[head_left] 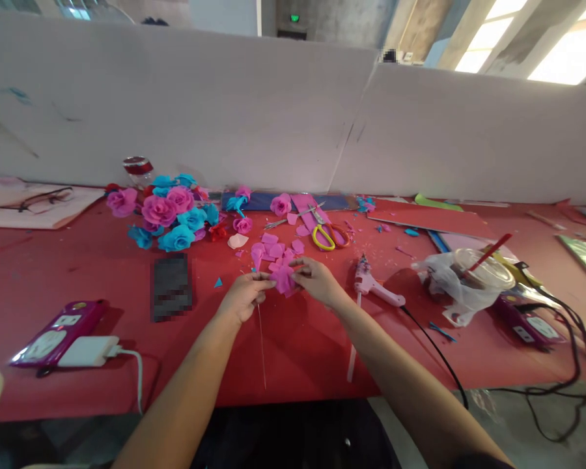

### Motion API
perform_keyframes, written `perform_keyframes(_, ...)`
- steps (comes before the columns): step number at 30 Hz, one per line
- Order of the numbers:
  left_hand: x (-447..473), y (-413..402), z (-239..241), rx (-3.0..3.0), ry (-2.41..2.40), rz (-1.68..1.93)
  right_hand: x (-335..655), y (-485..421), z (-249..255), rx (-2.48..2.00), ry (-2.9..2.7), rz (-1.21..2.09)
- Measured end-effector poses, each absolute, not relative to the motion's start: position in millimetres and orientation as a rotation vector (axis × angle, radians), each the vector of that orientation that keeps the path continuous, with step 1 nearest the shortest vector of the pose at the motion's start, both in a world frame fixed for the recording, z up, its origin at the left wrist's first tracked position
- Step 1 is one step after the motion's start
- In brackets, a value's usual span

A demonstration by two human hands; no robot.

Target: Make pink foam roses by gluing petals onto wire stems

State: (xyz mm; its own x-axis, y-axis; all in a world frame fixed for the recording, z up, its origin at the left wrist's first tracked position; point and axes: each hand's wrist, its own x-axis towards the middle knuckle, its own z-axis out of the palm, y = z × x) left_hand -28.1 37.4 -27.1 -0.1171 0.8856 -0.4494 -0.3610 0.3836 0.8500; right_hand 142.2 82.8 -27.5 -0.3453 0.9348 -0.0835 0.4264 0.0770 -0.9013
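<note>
Between my two hands, just above the red table, is a pink paper petal (pixel 284 281). My right hand (pixel 317 283) pinches its right side between thumb and fingers. My left hand (pixel 244 296) is closed around a thin wire stem (pixel 262 352), which hangs down below it; its fingertips also touch the petal's left edge. A small rolled pink bud (pixel 257 256) rises above my left hand, seemingly on that stem. Loose pink petals (pixel 276 249) lie scattered just beyond my hands.
Yellow-and-orange scissors (pixel 323 237) lie behind the petals. A pink glue gun (pixel 371 283) sits right, its cord trailing off the front edge. Finished paper roses (pixel 176 212), a dark blurred slab (pixel 172 286) and a power strip (pixel 63 335) are left; a bagged cup (pixel 483 270) stands right.
</note>
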Motion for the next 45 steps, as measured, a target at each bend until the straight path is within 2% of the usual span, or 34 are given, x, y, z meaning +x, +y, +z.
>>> perform_keyframes(5, -44.2, 55.0, -21.7, 0.533, 1.328, 1.194, 128.8, 143.4, -21.9, -1.503, -1.97, 0.856)
perform_keyframes(8, -53.7, 61.8, -21.2, 0.528, 1.347, 1.23, 108.7, 176.9, -23.2, -1.566, -2.051, 0.771)
perform_keyframes(14, -61.4, 63.5, -26.4, 0.518, 1.346, 1.221, 94.2, 201.3, -31.4, -1.557, -2.163, 0.879)
perform_keyframes(22, -57.5, 69.8, -38.6, 0.537, 1.466, 1.204, 112.0, 205.7, -19.2, -1.382, -1.99, 1.078)
perform_keyframes(37, -54.4, 65.2, -34.4, 0.569, 1.387, 1.363, 133.1, 167.2, -33.1, -1.396, -1.902, 1.166)
perform_keyframes(41, -56.6, 64.6, -34.5, 0.579, 1.353, 1.34, 135.0, 150.4, -36.3, -1.422, -1.924, 1.114)
perform_keyframes(45, -58.0, 63.4, -33.9, 0.586, 1.405, 1.306, 139.1, 142.5, -38.5, -1.48, -1.953, 0.919)
